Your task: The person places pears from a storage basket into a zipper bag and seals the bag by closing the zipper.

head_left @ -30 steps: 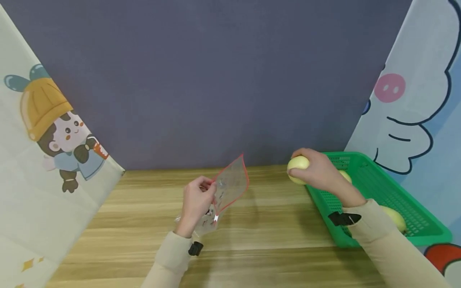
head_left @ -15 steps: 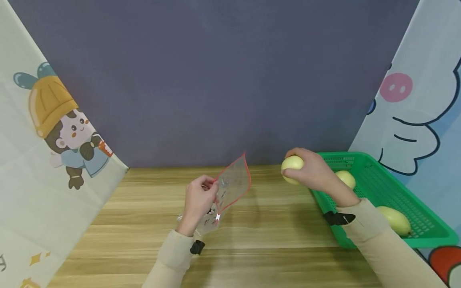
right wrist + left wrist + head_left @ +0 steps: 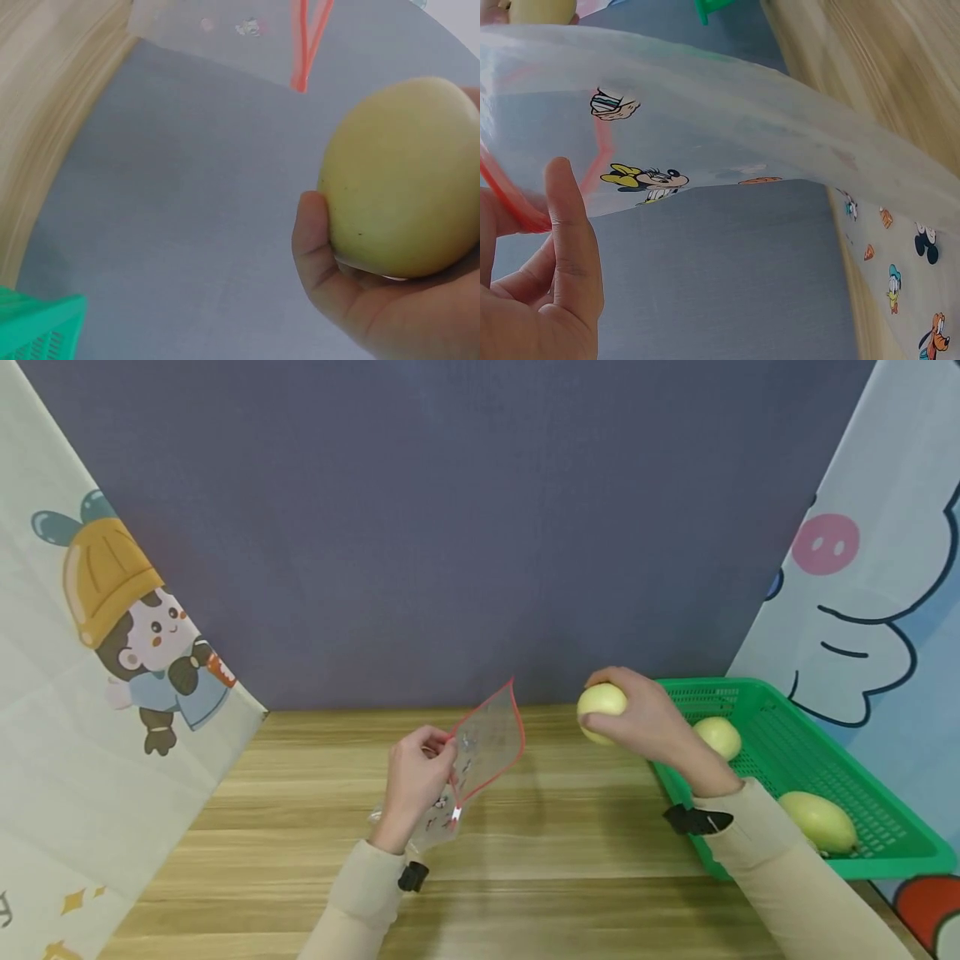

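My left hand (image 3: 420,772) pinches the red-edged mouth of a clear zip bag (image 3: 487,743) between thumb and fingers. The bag's mouth gapes toward the right, and its lower part hangs near the table. Cartoon figures are printed on its film, seen closely in the left wrist view on the bag (image 3: 727,112). To the right of it, my right hand (image 3: 637,714) grips a smooth, pale yellow, rounded fruit (image 3: 602,710) above the table. In the right wrist view the fingers wrap around the fruit (image 3: 405,180), apart from the bag.
A green plastic basket (image 3: 847,760) stands at the right, partly behind my right forearm. Inside lie more pale yellow fruits, one rounded (image 3: 717,738) and one longer (image 3: 819,821). The wood-grain table (image 3: 300,827) meets a grey back panel (image 3: 480,543), with printed panels at both sides.
My right hand has carried the fruit left, away from the basket and nearer the bag. More of the basket's fruits now show. The left hand and bag have stayed nearly still.
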The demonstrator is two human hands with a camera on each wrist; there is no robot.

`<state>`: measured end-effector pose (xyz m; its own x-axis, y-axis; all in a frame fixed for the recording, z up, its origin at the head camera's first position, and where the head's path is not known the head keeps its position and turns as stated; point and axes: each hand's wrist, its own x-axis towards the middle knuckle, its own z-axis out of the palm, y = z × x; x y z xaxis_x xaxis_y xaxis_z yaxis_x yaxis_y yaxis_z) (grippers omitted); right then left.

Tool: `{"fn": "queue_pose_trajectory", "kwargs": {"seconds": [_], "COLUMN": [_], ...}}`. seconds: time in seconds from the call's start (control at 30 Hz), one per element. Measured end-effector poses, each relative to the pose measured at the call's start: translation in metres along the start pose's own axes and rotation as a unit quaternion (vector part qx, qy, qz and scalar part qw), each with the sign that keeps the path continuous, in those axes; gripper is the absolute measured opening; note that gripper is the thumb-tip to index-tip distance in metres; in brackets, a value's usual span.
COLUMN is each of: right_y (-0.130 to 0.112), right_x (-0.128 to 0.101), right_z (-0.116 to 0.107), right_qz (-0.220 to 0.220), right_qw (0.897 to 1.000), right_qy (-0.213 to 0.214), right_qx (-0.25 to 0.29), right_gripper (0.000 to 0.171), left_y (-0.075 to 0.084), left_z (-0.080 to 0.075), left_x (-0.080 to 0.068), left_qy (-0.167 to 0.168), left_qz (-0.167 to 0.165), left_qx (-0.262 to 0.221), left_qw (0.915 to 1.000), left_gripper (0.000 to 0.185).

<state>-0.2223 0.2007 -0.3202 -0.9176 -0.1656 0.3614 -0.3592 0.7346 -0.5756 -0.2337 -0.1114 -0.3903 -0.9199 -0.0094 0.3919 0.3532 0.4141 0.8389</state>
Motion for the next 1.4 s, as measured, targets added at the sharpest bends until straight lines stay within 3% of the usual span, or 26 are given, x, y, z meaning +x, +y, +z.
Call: {"fn": "queue_pose_trajectory", "kwargs": {"seconds": [0.47, 1.4], "right_y": [-0.013, -0.033], "right_x": [-0.001, 0.004], "right_z": [0.014, 0.047], "right_qz": [-0.055, -0.119], "right_qw": [0.996, 0.981], "right_qy": [0.058, 0.098], "right_qx": [0.047, 0.122], "right_gripper": [0.040, 0.044], "left_y": [0.001, 0.003], "left_z": [0.001, 0.005], "left_x": [0.000, -0.001], "left_qy": [-0.007, -0.012], "left_qz": [-0.013, -0.005], "left_qx": [-0.018, -0.027], "left_qw": [0.9997, 0.9995], "left_gripper": [0.006, 0.006]}}
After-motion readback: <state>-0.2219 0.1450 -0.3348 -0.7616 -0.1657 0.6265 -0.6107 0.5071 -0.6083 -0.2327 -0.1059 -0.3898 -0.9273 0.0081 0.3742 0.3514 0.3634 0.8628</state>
